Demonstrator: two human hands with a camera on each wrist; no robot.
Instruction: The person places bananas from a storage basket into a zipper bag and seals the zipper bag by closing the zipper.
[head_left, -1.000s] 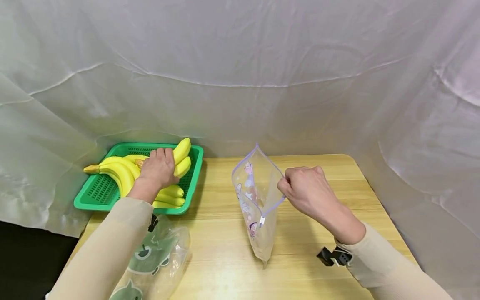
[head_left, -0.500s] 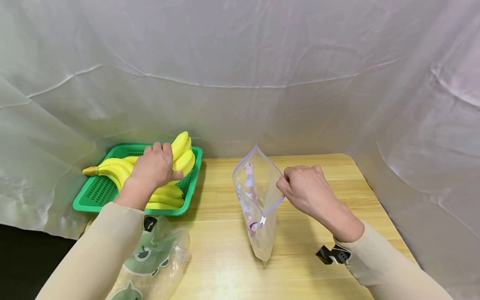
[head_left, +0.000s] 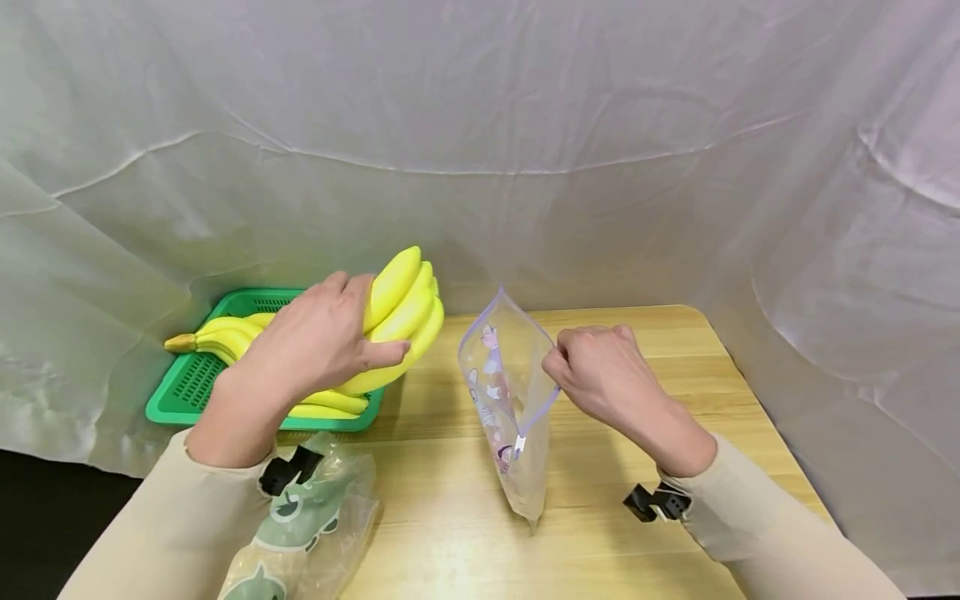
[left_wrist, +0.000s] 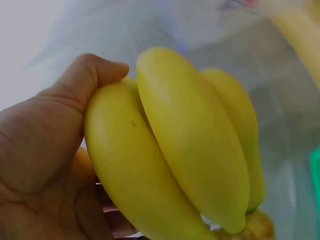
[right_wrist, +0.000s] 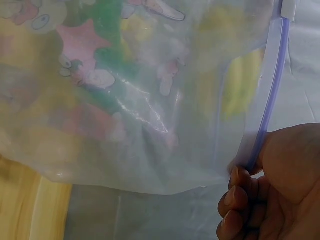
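Note:
My left hand (head_left: 318, 333) grips a bunch of yellow bananas (head_left: 408, 312) above the right side of a green basket (head_left: 172, 408). In the left wrist view the thumb and fingers curl around the bananas (left_wrist: 185, 135), whose stem end points to the lower right. My right hand (head_left: 607, 367) pinches the purple-edged rim of a clear zipper bag (head_left: 495, 408) printed with cartoon figures. The bag stands with its mouth spread open and its white slider at the near side. In the right wrist view, fingers (right_wrist: 240, 187) hold the rim of the bag (right_wrist: 150, 100).
More bananas (head_left: 225, 337) lie in the basket, partly hidden by my left arm. A clear plastic bag with green cartoon prints (head_left: 300, 517) lies flat at the front left of the wooden table (head_left: 600, 533). Pale grey sheeting (head_left: 480, 225) hangs behind and at both sides.
My left hand has lifted the banana bunch out of the basket and moved it right, towards the zipper bag. The right hand and the bag have shifted only slightly left.

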